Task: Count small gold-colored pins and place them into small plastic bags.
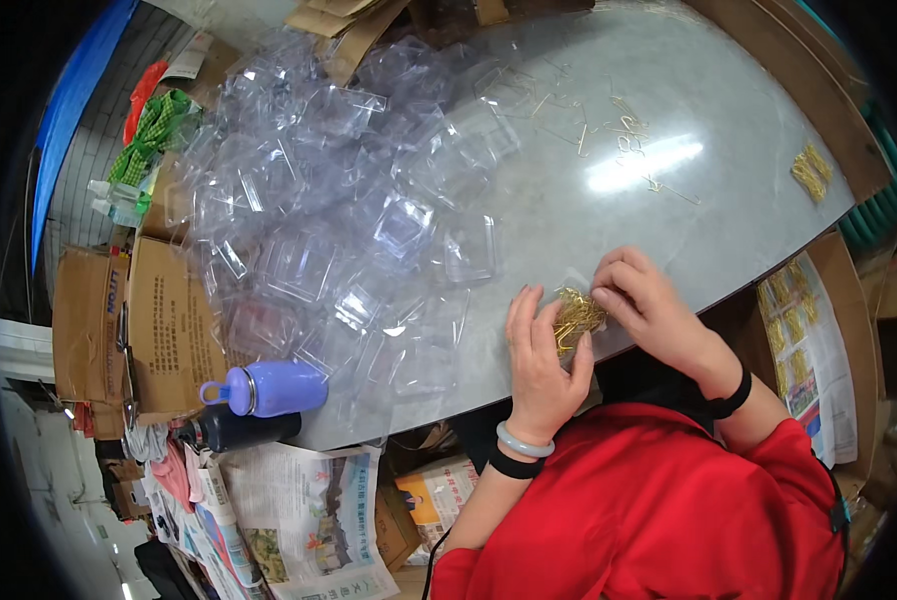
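Near the table's front edge, my left hand (541, 365) is closed around a bundle of thin gold-coloured wire pieces (579, 318), thumb on the near side and fingers along the left. What looks like transparent plastic shows around the bundle. My right hand (654, 310) is at the bundle's right side with its fingers curled and the fingertips drawn together. Whatever those fingertips pinch is hidden or too small to make out. Loose gold wire pieces (629, 128) lie scattered farther back on the grey table (559, 220).
Transparent plastic boxes (309, 180) heap over the table's left half. A purple bottle (274, 388) and a black bottle (239, 430) lie at the near-left edge. A gold bundle (812, 172) rests far right; more gold bundles (791, 318) lie on newspaper in a box to the right.
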The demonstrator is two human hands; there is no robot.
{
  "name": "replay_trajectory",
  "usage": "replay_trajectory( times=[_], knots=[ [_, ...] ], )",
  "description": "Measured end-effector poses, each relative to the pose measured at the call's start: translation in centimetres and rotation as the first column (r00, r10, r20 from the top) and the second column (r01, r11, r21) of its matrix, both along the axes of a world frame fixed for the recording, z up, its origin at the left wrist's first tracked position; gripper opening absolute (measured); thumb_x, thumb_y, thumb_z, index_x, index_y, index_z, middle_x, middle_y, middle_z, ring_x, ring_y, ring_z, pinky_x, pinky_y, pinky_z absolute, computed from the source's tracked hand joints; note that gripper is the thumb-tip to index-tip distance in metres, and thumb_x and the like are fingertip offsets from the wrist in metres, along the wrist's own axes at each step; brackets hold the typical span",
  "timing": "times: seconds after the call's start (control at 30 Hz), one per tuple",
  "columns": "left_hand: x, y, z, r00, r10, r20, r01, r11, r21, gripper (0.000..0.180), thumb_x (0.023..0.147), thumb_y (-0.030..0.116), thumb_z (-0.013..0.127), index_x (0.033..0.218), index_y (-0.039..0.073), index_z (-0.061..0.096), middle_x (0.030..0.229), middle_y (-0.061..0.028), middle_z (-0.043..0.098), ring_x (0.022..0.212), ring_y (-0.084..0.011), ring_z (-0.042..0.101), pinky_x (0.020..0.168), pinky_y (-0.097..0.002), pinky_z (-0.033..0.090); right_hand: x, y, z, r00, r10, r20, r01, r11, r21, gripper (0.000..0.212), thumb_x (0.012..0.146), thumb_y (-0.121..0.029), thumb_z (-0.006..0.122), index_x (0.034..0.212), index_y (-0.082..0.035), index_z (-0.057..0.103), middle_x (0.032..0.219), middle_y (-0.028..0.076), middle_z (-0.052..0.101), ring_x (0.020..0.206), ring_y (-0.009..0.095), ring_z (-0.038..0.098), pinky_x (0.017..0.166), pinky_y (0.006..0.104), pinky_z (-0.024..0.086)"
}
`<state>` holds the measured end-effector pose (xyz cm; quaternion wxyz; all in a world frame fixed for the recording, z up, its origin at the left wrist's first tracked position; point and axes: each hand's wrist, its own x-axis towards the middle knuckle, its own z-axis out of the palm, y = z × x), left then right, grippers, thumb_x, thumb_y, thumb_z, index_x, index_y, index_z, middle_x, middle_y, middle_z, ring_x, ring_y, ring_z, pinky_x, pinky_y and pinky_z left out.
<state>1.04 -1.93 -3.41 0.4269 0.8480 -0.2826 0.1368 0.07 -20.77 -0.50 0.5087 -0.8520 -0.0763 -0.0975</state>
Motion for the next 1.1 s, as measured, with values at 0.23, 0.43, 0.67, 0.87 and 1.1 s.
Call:
replay_trajectory(
  times=[0.23, 0.43, 0.67, 0.87, 1.1],
  knots=[
    [-0.1, -0.1, 0.3, 0.999, 0.022, 0.033, -0.023, 0.999, 0.042, 0.048, 0.086, 0.016, 0.071, 0.127, -0.003, 0.056, 0.14, -0.0244, 0.047, 0.131, -0.0435, 0.045, 0.109, -0.0512, 0.038, -0.6, -0.6, -0.1, 0.994, 0.067, 0.088, -0.059, 0.994, -0.089, 0.013, 0.088, -0.008, 0.072, 0.09, 0.0, 0.063, 0.108, 0.012, 0.058, 0.094, 0.028, 0.058, 0.08, 0.0368, 0.049],
    [0.0, -0.1, 0.1, 1.0, 0.021, 0.019, -0.022, 0.999, 0.027, 0.048, 0.084, 0.017, 0.072, 0.125, -0.003, 0.057, 0.138, -0.0244, 0.048, 0.129, -0.0438, 0.045, 0.108, -0.0514, 0.038, -0.2, -0.3, -0.7, 0.995, 0.08, -0.05, -0.073, 0.989, 0.128, 0.01, 0.089, -0.007, 0.07, 0.093, -0.001, 0.064, 0.11, 0.012, 0.058, 0.098, 0.028, 0.058, 0.082, 0.0368, 0.049],
    [-0.2, -0.5, 0.2, 0.998, 0.025, 0.065, -0.03, 0.997, 0.072, 0.05, 0.082, 0.018, 0.074, 0.125, -0.003, 0.057, 0.138, -0.0249, 0.047, 0.129, -0.0436, 0.045, 0.108, -0.0518, 0.037, 0.6, 1.2, -1.6, 0.988, -0.084, 0.128, 0.103, 0.983, -0.154, 0.017, 0.089, -0.008, 0.069, 0.105, -0.004, 0.064, 0.111, 0.01, 0.061, 0.102, 0.031, 0.06, 0.086, 0.0412, 0.048],
    [-0.2, 0.0, 0.5, 0.999, 0.02, 0.042, -0.022, 0.999, 0.033, 0.039, 0.087, 0.014, 0.069, 0.121, -0.004, 0.061, 0.136, -0.0251, 0.049, 0.127, -0.0436, 0.046, 0.108, -0.0513, 0.038, 0.6, 1.6, -1.8, 0.935, -0.083, 0.344, 0.204, 0.921, -0.332, 0.023, 0.085, -0.008, 0.07, 0.106, -0.005, 0.062, 0.112, 0.013, 0.061, 0.101, 0.032, 0.06, 0.087, 0.0429, 0.047],
    [-0.2, -0.3, 0.1, 0.998, 0.049, 0.051, -0.05, 0.999, 0.017, 0.03, 0.093, 0.007, 0.061, 0.12, -0.004, 0.061, 0.135, -0.0238, 0.05, 0.127, -0.0425, 0.047, 0.108, -0.0505, 0.038, 0.2, 1.5, -1.2, 0.945, 0.042, 0.325, 0.028, 0.977, -0.209, 0.012, 0.088, -0.005, 0.07, 0.094, -0.002, 0.06, 0.111, 0.014, 0.059, 0.098, 0.033, 0.057, 0.085, 0.0397, 0.048]
  ],
)
